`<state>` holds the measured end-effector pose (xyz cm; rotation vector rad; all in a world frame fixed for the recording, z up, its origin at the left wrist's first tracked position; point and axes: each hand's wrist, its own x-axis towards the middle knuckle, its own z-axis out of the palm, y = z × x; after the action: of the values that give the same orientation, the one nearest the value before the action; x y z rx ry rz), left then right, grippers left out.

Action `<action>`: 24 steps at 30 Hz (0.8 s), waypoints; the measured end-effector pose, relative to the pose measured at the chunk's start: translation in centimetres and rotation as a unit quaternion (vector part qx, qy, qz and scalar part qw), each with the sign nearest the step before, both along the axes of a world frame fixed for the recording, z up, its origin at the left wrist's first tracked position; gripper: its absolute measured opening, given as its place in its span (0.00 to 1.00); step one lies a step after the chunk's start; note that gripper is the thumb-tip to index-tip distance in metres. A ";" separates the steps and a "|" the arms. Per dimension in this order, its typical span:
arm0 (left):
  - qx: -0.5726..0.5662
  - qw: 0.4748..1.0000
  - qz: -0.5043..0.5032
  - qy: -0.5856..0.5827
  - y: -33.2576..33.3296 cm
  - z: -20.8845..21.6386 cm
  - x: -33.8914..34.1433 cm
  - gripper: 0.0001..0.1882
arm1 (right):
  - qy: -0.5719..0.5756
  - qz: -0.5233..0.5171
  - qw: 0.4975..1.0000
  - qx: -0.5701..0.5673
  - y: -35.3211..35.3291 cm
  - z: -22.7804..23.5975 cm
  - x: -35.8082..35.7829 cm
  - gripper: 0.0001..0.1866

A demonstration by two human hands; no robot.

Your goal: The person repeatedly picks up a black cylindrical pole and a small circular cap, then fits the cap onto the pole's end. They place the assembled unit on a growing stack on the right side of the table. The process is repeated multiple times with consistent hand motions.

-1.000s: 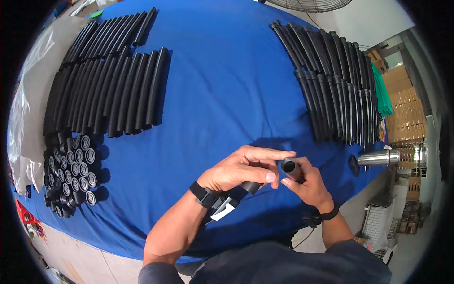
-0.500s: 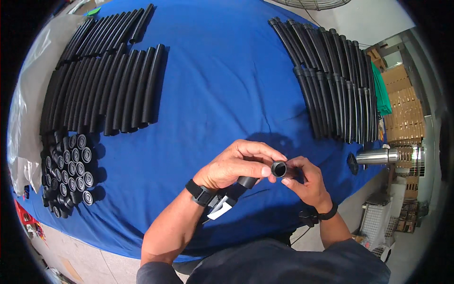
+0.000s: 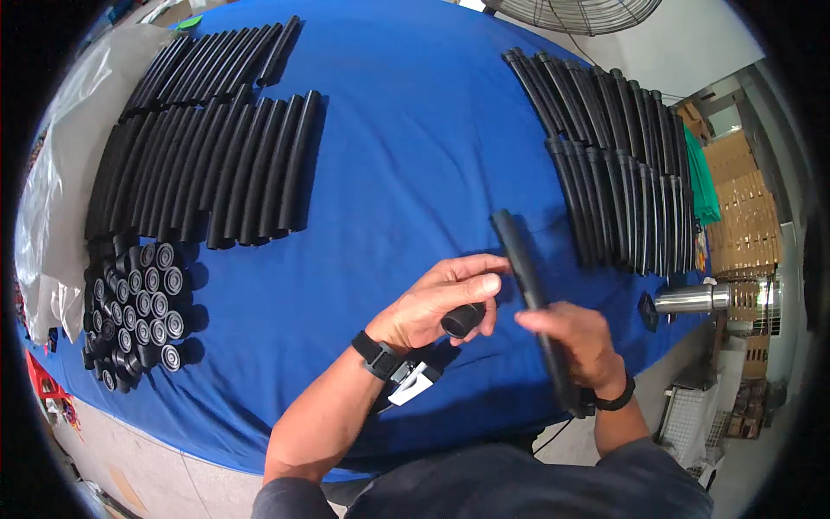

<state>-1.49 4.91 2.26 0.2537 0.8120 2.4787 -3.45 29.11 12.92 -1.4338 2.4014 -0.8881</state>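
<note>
My L hand (image 3: pixel 435 303) is curled round a short blk cylinder (image 3: pixel 465 318); my R hand (image 3: pixel 584 342) grips a long, smooth blk tube (image 3: pixel 520 259). Creased blue cloth (image 3: pixel 398 190) below both; ring-faced caps (image 3: pixel 174 324) L of my L hand, wire fan (image 3: pixel 584 15) beyond, cardbd stacks (image 3: pixel 741 203) past my R.

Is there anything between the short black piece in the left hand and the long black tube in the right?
In this view, only fingertips of the left hand and the thumb of the right hand show between the piece and the tube; no other object does.
</note>
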 end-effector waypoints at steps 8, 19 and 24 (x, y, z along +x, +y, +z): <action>0.020 1.000 0.005 0.012 0.3 0.5 0.6 0.24 | -0.151 0.043 0.987 0.041 1.8 -1.5 -0.5 0.22; 0.085 0.993 -0.027 0.079 0.9 -0.8 0.7 0.27 | -0.212 -0.106 0.971 0.013 2.1 -4.4 -1.1 0.19; 0.068 0.993 0.006 0.098 0.8 -0.2 0.8 0.30 | -0.246 -0.127 0.961 -0.003 2.2 -4.6 -1.2 0.19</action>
<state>-0.70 5.71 2.03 0.5494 0.7240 2.5529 -4.63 31.27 8.33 -0.7860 2.2135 -1.1505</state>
